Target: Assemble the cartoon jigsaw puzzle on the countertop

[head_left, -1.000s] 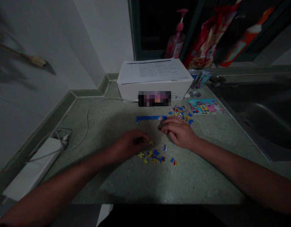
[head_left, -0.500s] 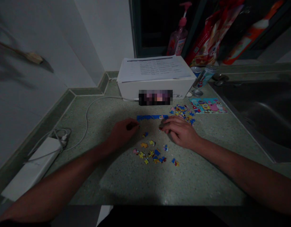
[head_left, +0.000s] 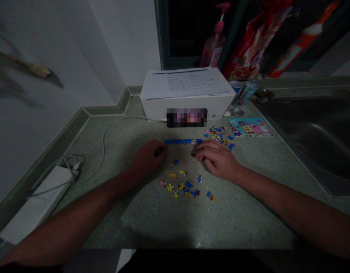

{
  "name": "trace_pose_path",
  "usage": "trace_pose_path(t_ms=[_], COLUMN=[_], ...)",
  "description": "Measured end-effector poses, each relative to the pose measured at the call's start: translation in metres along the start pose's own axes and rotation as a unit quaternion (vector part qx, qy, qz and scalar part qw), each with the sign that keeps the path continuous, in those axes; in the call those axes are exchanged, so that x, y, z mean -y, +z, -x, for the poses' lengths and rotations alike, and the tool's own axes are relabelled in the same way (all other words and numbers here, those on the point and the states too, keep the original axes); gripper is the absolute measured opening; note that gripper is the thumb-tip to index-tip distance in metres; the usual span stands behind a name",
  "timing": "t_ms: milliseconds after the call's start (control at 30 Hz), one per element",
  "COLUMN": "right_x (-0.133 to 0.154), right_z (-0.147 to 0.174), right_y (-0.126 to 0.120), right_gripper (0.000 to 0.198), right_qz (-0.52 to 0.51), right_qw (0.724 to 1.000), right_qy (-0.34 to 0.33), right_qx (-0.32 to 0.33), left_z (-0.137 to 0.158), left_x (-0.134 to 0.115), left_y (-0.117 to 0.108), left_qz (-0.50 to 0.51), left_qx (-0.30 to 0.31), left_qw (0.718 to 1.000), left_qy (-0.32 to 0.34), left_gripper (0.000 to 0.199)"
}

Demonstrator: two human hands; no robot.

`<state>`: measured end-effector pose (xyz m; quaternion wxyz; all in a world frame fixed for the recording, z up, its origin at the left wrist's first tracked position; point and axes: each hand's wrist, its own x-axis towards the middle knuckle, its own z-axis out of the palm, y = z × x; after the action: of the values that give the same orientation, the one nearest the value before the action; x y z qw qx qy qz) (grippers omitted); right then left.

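Note:
A narrow blue strip of joined jigsaw pieces lies on the counter between my two hands. My left hand is closed in a pinch at the strip's left end; whatever its fingertips hold is hidden. My right hand rests by the strip's right end, its fingers curled on a small dark-red and white jigsaw piece. Nearer to me, loose yellow, blue and pink jigsaw pieces are scattered. Beyond my right hand is a denser pile of jigsaw pieces, partly covered by the fingers.
A colourful cartoon picture card lies right of the pile. Behind the strip, a phone with a blurred screen leans on a white box, its cable running to a power strip at left. Cans and a sink are at right.
My left fingertips have shifted very slightly, and the speck of colour seen at them before no longer shows. My right hand stays in place on its piece.

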<state>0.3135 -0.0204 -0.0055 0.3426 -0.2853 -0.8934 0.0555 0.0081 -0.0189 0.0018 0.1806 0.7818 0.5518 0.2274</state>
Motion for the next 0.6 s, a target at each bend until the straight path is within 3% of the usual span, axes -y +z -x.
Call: trace_pose_path(t_ms=[300,600], right_x=[-0.001,0.002], right_z=[0.001,-0.001], right_y=[0.000,-0.002], right_gripper=[0.036,0.035], right_qz=[-0.003,-0.006], right_qw=[1.000,1.000], right_qy=[0.007,0.007], right_qx=[0.006,-0.002], left_z=[-0.002,-0.002], left_x=[0.002,0.010], left_y=[-0.001,-0.012], left_qz=[-0.045,-0.105], left_qx=[-0.007,0.032], left_qw=[0.999,0.983], left_qy=[0.023,0.149], left_gripper=[0.018,0.022])
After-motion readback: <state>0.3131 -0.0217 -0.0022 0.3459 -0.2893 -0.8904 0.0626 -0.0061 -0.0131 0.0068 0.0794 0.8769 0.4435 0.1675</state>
